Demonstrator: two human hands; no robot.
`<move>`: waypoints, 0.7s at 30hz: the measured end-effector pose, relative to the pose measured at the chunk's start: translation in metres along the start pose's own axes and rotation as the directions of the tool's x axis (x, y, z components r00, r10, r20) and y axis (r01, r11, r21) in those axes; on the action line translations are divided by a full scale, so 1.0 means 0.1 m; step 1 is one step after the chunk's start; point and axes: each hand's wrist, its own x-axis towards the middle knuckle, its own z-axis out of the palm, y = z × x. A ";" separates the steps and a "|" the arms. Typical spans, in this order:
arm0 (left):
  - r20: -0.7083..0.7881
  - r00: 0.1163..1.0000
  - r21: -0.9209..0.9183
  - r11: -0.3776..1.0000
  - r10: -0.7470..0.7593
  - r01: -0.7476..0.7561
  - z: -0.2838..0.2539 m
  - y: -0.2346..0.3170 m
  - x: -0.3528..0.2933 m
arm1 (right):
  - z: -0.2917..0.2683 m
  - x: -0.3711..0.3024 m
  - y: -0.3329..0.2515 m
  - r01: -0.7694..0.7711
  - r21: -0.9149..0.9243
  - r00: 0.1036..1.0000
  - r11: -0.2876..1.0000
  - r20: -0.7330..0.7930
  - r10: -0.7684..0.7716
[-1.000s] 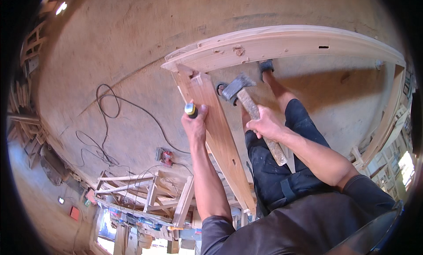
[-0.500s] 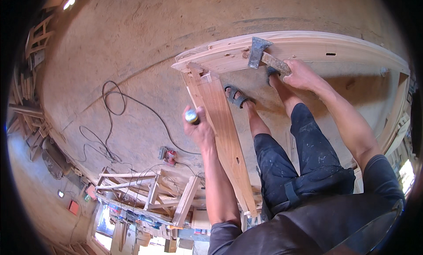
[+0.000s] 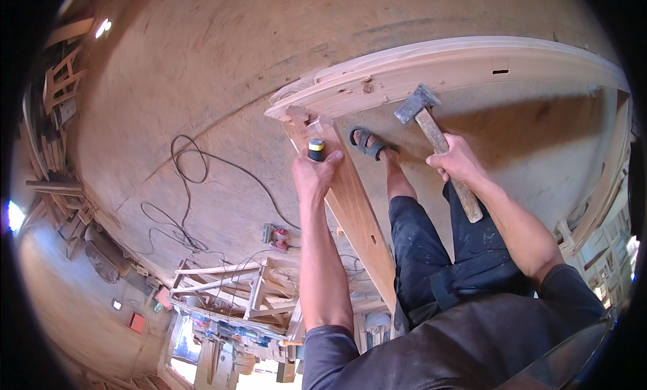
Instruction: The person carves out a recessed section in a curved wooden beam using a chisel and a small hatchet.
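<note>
My left hand [image 3: 314, 174] is closed around a chisel [image 3: 315, 147], whose black handle with a yellow band stands up from the fist. Its blade is hidden. This fist is over the flat wooden board [image 3: 357, 201], near the board's far end, where a notched joint meets the long curved wooden rail [image 3: 431, 73]. In my right hand [image 3: 461, 159] is a hatchet [image 3: 435, 131], gripped midway along its worn wooden handle. The dark metal head is raised on the near side of the rail, apart from it. Wood chips lie on the rail by a rough hole.
A black cable [image 3: 202, 161] loops over the floor at the left. Near it lies a red power tool [image 3: 276, 237]. Wooden frames [image 3: 229, 282] stand lower left, with more lumber [image 3: 60, 134] along the far-left side. My sandalled foot [image 3: 367, 142] is beside the board.
The hatchet has moved right and nearer, off the rail, and its handle now shows below my right hand. My left hand has shifted right, over the board, with the chisel more upright.
</note>
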 end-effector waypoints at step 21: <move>0.005 0.990 -0.621 0.776 -0.138 0.111 0.02 -0.39 0.08 | -0.12 -0.24 0.42 -0.172 0.073 0.985 0.982 -0.001 0.172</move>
